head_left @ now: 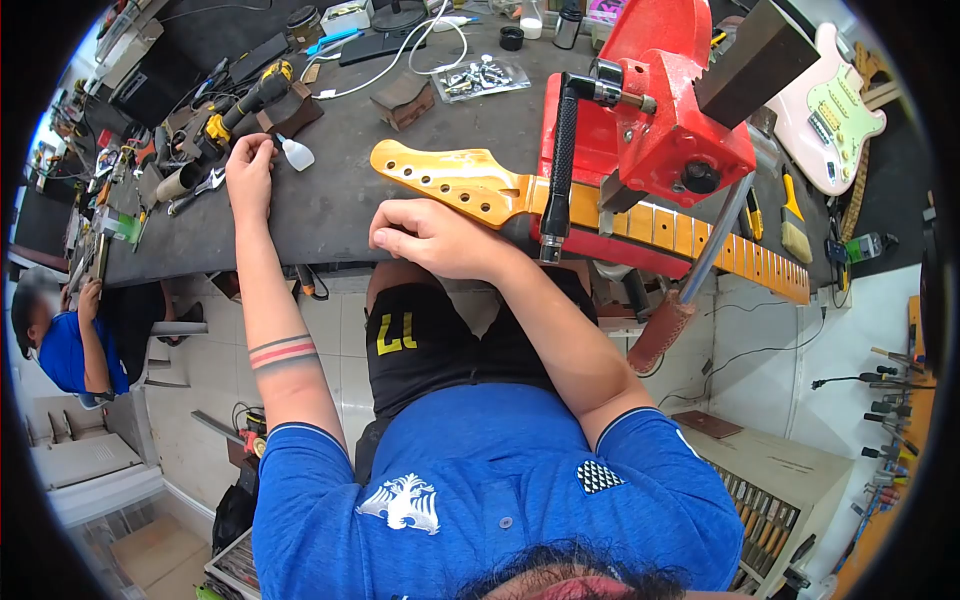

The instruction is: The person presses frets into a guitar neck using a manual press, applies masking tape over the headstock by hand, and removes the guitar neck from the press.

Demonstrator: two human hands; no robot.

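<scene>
My left hand (pixel 250 168) is at the bench's left, its fingers curled and pinched at the dark narrow tip of a small white bottle (pixel 298 154), which is tilted over the dark bench top. Near the front edge, my right hand (pixel 425 236) is loosely curled just below the headstock, with nothing visible in it. A glossy maple guitar neck (pixel 660 226) has its headstock (pixel 450 182) pointing left, and its fretted part runs through the red vise (pixel 655 130). The vise's black handle (pixel 563 160) stands across the neck near the nut.
Brown blocks (pixel 403 100), a bag of metal parts (pixel 482 79) and a yellow-black power tool (pixel 250 103) lie behind the hands. A pink guitar body (pixel 828 108) and a brush (pixel 795 225) are on the right. A person in blue (pixel 65 350) works at far left.
</scene>
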